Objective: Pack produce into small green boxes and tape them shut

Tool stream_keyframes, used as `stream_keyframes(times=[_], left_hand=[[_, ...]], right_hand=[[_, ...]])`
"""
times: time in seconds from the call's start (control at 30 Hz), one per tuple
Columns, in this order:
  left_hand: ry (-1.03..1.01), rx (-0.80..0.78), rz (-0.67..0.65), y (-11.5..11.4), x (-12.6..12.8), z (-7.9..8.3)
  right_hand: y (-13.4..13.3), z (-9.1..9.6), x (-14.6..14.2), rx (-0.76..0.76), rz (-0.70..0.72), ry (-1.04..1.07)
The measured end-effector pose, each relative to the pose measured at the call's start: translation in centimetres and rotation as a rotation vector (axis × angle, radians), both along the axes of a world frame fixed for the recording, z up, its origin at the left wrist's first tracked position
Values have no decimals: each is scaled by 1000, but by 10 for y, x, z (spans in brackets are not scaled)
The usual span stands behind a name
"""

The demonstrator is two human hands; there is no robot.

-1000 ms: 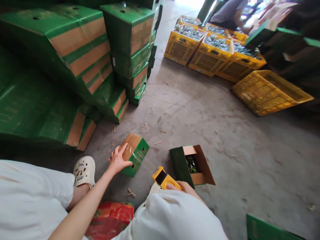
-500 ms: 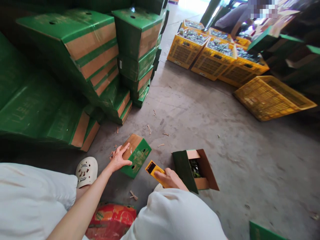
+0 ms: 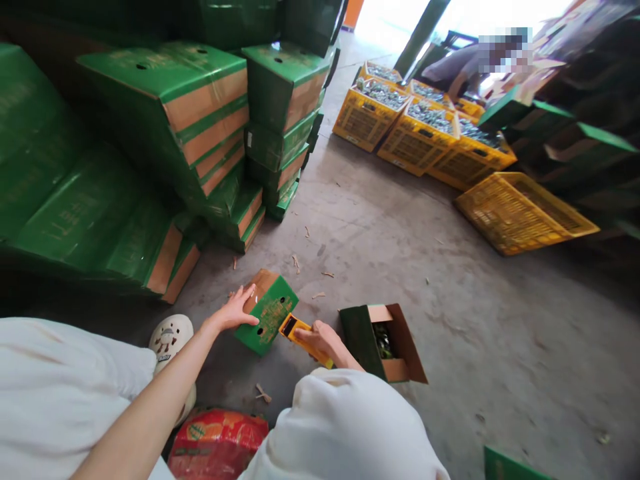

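A small closed green carton with a brown taped top lies on the concrete floor in front of my knees. My left hand rests on its left side, fingers spread over the taped flap. My right hand grips a yellow tape dispenser, whose front end touches the carton's right edge. To the right stands an open green carton with dark green produce inside.
Stacks of sealed green cartons rise on the left. Yellow crates of produce and one leaning yellow crate stand at the back right, where another person sits. A red bag lies between my legs.
My right hand has carried the yellow tape dispenser left from beside the open carton up to the closed carton's edge. My left hand has stayed on the carton.
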State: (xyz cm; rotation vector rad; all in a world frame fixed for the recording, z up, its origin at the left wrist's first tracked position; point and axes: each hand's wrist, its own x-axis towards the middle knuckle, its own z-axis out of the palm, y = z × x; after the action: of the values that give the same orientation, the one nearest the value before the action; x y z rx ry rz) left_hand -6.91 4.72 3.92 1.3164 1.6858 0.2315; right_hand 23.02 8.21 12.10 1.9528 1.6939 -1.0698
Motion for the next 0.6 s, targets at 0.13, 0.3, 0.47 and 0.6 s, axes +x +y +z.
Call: stream_keyframes(times=[0.13, 0.3, 0.47, 0.6], left_hand=[[111, 11, -40, 7, 38, 1], [162, -4, -52, 7, 48, 0], [143, -39, -81, 15, 24, -2], [120, -20, -124, 24, 12, -6]], right_hand=[[0, 0, -6, -19, 92, -79], [2, -2, -6, -34, 58, -42], [5, -2, -2, -85, -28, 76], [10, -6, -3, -84, -13, 101]])
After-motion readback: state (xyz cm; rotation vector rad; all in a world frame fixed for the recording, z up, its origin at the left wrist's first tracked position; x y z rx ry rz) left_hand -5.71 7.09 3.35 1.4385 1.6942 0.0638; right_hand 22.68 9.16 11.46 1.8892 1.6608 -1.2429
